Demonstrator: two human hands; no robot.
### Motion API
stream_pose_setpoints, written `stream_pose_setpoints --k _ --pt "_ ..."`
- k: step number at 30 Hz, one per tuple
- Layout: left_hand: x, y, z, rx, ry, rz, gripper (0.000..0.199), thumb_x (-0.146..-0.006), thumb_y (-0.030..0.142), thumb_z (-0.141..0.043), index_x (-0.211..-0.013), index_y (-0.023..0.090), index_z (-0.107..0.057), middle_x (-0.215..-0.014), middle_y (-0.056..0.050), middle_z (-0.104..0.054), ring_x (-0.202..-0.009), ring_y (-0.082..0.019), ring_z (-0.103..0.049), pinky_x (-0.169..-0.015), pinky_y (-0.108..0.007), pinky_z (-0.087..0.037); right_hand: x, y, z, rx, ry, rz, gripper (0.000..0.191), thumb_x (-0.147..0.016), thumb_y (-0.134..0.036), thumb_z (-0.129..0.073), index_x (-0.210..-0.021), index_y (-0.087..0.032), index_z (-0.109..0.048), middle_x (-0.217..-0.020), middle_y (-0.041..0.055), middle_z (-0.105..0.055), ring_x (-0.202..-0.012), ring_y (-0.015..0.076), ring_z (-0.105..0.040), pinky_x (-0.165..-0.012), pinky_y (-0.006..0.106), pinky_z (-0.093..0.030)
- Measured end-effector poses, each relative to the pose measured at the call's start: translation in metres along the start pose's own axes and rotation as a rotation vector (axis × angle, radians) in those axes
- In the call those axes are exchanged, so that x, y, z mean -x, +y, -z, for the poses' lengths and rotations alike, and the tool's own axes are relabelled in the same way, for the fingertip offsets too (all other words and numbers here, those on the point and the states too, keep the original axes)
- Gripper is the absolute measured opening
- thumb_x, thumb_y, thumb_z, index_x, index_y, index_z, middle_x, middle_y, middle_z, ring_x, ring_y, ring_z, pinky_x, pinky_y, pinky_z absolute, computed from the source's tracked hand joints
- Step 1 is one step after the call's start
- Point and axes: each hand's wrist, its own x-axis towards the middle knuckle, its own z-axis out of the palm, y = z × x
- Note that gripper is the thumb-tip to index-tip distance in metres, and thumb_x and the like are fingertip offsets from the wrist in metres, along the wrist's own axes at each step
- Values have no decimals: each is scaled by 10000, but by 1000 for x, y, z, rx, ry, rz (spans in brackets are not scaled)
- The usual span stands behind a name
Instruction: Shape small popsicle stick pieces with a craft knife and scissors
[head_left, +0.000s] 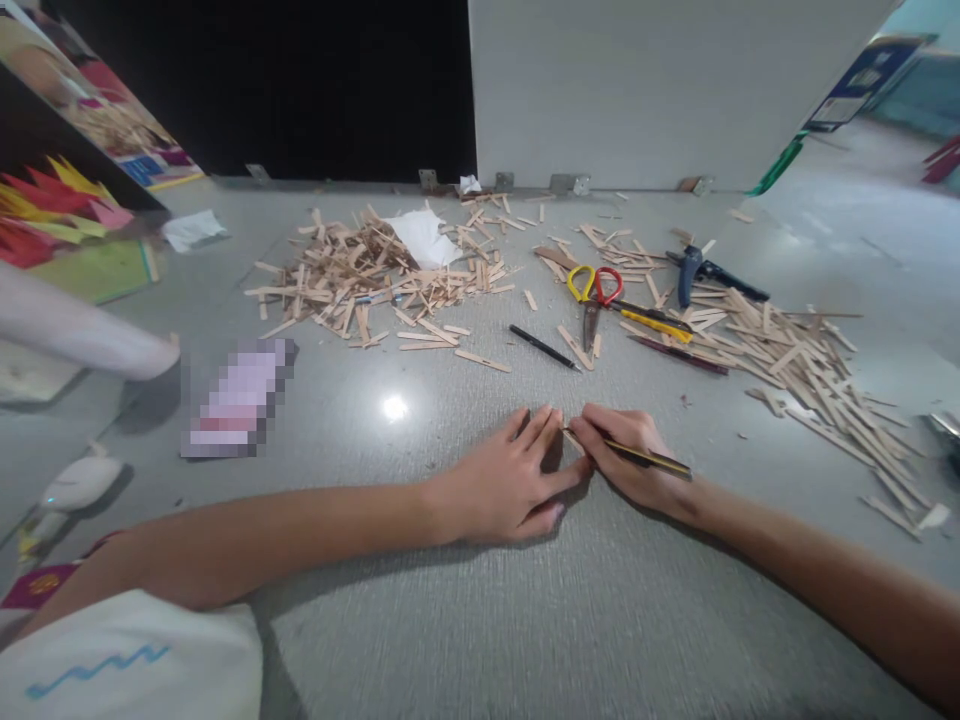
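My right hand (634,440) grips a dark pencil with yellow stripes (656,461), its tip low over a small wooden stick (572,438). My left hand (506,485) rests on the table with its fingers bent around that stick, steadying it; the fingers cover much of the piece. Both hands nearly touch over it. Beyond them lies a black pen (544,347). Scissors with one yellow and one red handle (592,300) lie farther back, beside a yellow-and-black cutter (652,320).
A heap of wooden sticks (360,280) with white paper (425,238) lies back left; longer sticks (817,370) spread at right near blue-handled pliers (688,275). A pixelated pinkish object (240,400) and another person's arm (75,320) are left. An upright panel (637,90) borders the back.
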Motion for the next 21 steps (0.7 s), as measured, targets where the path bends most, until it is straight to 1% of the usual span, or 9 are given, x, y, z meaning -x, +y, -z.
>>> stream_pose_setpoints --k 4,7,10,14,16,21 --pt "-1 -1 0 44 -11 -7 608 -1055 403 -538 -1593 135 -450 -1661 -315 -409 -1548 -505 -393 -1213 -668 -334 1 2 -1 18 10 2 528 -1140 -544 -385 -701 -250 -374 -575 -63 -399 -491 107 -334 -483 273 -290" --pt "-2 -2 1 48 -28 1 604 -1051 416 -536 -1596 171 -447 -1664 -286 -423 -1551 -482 -398 -1218 -677 -329 3 5 -2 27 11 23 508 -1144 -498 -401 -704 -247 -389 -587 -58 -409 -502 108 -340 -487 273 -289" --pt "-2 -3 1 53 -28 15 609 -1043 453 -559 -1593 212 -459 -1666 -259 -433 -1553 -473 -400 -1227 -694 -310 5 5 -2 28 9 45 504 -1144 -489 -407 -703 -244 -399 -589 -57 -410 -500 106 -344 -487 271 -293" --pt "-2 -4 1 64 -29 8 633 -1044 491 -562 -1599 204 -465 -1659 -304 -414 -1542 -512 -401 -1184 -744 -328 5 3 -1 28 7 53 496 -1146 -464 -404 -702 -243 -398 -582 -60 -404 -490 103 -367 -486 261 -303" --pt "-2 -5 1 66 -36 9 640 -1043 502 -559 -1599 197 -469 -1656 -321 -407 -1544 -518 -395 -1176 -758 -326 5 2 1 37 10 80 465 -1141 -409 -424 -707 -243 -407 -581 -64 -409 -483 102 -374 -482 259 -299" --pt "-3 -6 1 98 -61 22 680 -1010 548 -601 -1595 220 -486 -1682 -286 -391 -1569 -505 -359 -1213 -759 -270 6 1 2 65 -1 161 375 -1105 -250 -466 -732 -244 -418 -583 -72 -412 -467 99 -364 -474 260 -277"
